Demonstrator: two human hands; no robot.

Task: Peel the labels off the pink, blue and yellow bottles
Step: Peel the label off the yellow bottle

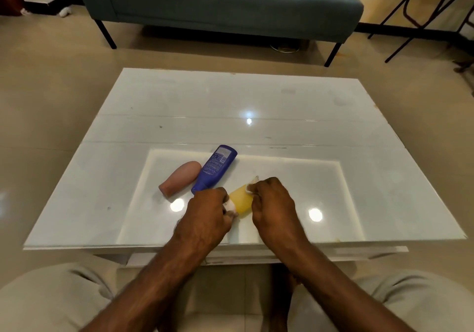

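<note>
The person sits with both forearms bare from the bottom of the view to the wrists: no sleeves, watch, bracelet or rings show. The left hand and the right hand are bare too, with raised tendons and veins across their backs and some hair along the forearms. Over both legs lies light beige-grey cloth, loose and softly creased at the left knee and the right knee. Whether the garment is trousers or shorts cannot be told.
</note>
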